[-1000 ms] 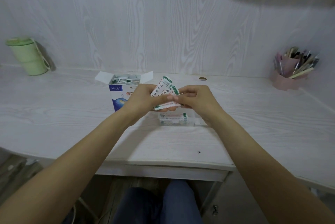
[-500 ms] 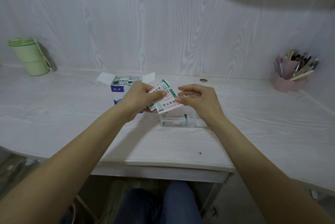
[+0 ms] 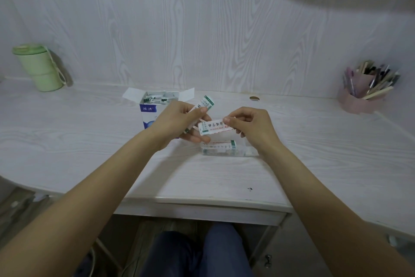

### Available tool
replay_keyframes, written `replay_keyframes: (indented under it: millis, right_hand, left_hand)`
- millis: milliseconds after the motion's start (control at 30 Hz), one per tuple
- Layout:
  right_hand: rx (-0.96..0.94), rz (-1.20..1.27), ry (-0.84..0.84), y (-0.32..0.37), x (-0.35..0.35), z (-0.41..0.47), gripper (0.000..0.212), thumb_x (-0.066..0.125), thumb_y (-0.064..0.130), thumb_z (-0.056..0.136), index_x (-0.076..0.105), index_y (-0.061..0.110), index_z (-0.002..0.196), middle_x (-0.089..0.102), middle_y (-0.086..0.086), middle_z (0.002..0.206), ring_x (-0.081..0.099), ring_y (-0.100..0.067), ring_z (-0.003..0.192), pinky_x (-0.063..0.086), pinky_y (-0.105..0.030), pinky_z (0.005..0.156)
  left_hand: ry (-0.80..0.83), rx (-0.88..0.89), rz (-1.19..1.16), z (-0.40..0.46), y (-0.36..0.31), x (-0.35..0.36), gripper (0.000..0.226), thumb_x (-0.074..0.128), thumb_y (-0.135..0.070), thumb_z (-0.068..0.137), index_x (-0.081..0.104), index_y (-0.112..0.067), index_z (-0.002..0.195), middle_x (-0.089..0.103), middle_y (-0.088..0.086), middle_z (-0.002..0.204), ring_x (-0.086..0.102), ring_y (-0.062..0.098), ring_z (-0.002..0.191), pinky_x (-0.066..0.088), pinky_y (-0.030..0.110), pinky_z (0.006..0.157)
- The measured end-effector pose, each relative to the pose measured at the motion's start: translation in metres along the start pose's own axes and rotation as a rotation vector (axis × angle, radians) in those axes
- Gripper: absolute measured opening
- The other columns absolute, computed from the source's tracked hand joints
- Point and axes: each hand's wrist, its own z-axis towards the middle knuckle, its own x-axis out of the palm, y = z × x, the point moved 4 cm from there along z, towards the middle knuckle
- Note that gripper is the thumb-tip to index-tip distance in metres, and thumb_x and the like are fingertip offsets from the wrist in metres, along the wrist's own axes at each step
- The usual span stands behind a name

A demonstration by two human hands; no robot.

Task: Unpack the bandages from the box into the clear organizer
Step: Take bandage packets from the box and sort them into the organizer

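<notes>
- The left hand point(image 3: 177, 117) pinches a small fan of wrapped bandages point(image 3: 205, 102) between thumb and fingers, tilted up toward the box point(image 3: 149, 111), which stands open just behind it with more strips showing inside.
- The right hand point(image 3: 249, 124) pinches 1 bandage strip point(image 3: 213, 128) at its upper edge, held level just above the clear organizer point(image 3: 224, 150) on the surface point(image 3: 89, 142); some strips already lie in that organizer.
- These strips look feather-light, thin and floppy, with slick paper wrappers, so I'd judge they slide apart easily and bend if held by one tip. A pinch near the middle of the long edge, as the right hand has it, seems the safest hold.
- Compared with 0.5 s ago, the 1 strip has come away from the fan: the hands have drawn apart, and the right hand's strip now sits lower, closer to the organizer.
</notes>
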Motion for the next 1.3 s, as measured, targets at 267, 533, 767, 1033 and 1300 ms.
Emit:
replay_keyframes:
  millis: [267,533,767,1033,1300]
  right_hand:
    - [0.037,-0.31,-0.061,-0.017,0.002,0.005,0.01,0.076,0.015,0.078,0.07,0.009,0.073,0.052,0.005,0.053,0.048,-0.001,0.045,0.033,-0.009,0.046]
    - [-0.017,-0.853,0.068,-0.012,0.024,0.003,0.008,0.071,0.025,0.082,0.072,0.018,0.082,0.064,0.002,0.083,0.058,-0.017,0.086,0.038,-0.026,0.063]
    - [-0.106,-0.61,-0.001,0.001,0.021,0.004,0.006,0.066,0.023,0.085,0.072,0.022,0.086,0.063,0.007,0.084,0.055,-0.01,0.081,0.038,-0.021,0.062]
    - [-0.106,0.13,0.15,0.02,0.021,-0.004,0.038,0.074,0.007,0.079,0.063,0.02,0.113,0.071,0.0,0.085,0.062,-0.005,0.067,0.043,-0.017,0.055]
    - [-0.197,0.003,0.036,0.014,0.008,-0.001,0.019,0.067,0.005,0.085,0.071,0.022,0.094,0.06,0.007,0.057,0.058,-0.002,0.056,0.042,-0.015,0.051]
  left_hand:
    - [-0.135,0.082,0.036,0.001,-0.005,-0.013,0.027,0.049,-0.026,0.098,0.065,-0.005,0.092,0.073,0.01,0.078,0.07,0.024,0.058,0.055,0.025,0.048]
    - [-0.082,0.07,0.033,0.003,0.002,-0.008,0.02,0.052,-0.024,0.096,0.065,-0.009,0.09,0.074,0.009,0.082,0.071,0.025,0.062,0.056,0.027,0.054]
    - [-0.025,0.077,-0.001,0.003,0.004,-0.007,0.011,0.06,-0.015,0.091,0.064,-0.007,0.096,0.074,0.012,0.081,0.071,0.021,0.06,0.057,0.027,0.057]
    - [0.114,0.107,0.155,0.0,0.0,0.003,0.013,0.059,-0.023,0.092,0.063,-0.013,0.1,0.074,0.01,0.078,0.059,0.009,0.044,0.048,0.017,0.047]
    - [0.061,0.104,0.107,0.002,0.003,-0.002,0.013,0.05,-0.014,0.097,0.061,-0.009,0.101,0.068,0.01,0.087,0.07,0.012,0.066,0.052,0.018,0.052]
